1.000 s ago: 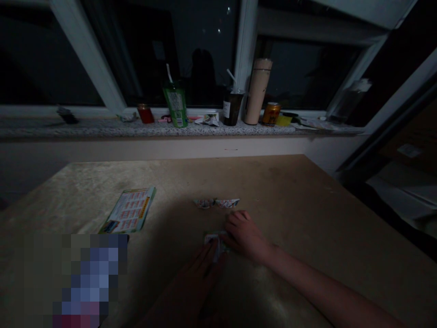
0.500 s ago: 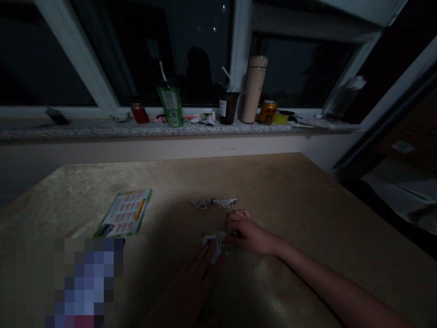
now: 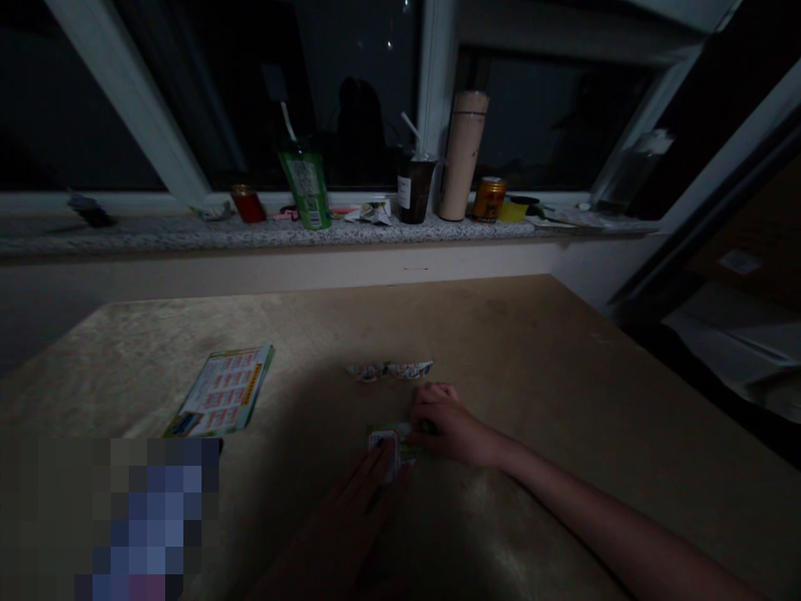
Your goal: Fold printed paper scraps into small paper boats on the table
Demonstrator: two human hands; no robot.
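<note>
A small sheet of printed paper lies on the table in front of me, white and green with fine print. My left hand rests flat on its near left part, fingers stretched out and in deep shadow. At the right side of the sheet, my right hand is closed with curled fingers, thumb and fingertips at the paper's edge. Just beyond the hands lies a folded strip of printed paper, pinched in at its middle, touched by neither hand.
A stack of printed sheets lies to the left on the brown table. On the granite windowsill stand a green cup, a dark cup, a tall flask and an orange can. A blurred blue patch covers the lower left.
The whole view has shifted slightly. Both hands stay at the small sheet, almost unmoved, with the right thumb marginally further left along its edge.
</note>
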